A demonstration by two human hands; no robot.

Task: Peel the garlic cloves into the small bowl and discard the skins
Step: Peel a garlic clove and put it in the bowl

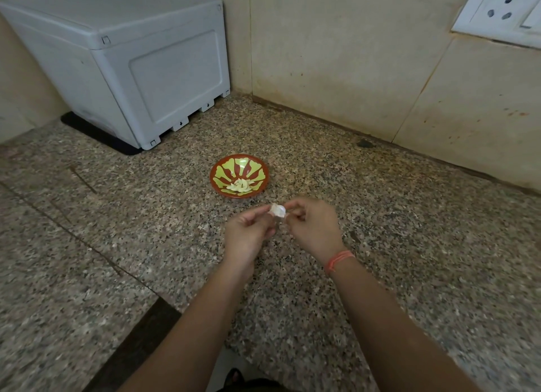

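Note:
A small red and green patterned bowl [257, 169] sits on the speckled granite counter [409, 245], with several peeled garlic cloves [240, 185] lying in its bottom. Just in front of the bowl, a whitish garlic clove [277, 210] in papery skin is pinched between my two hands. My left hand [248, 236] grips it from the left with thumb and fingers. On the other side, my right hand [314, 227], with an orange thread at the wrist, pinches the skin.
A grey plastic box [131, 61] stands on a black mat at the back left corner. Tiled walls close the back and right, with a white socket plate [503, 8] at top right. The counter's front edge drops away at bottom centre.

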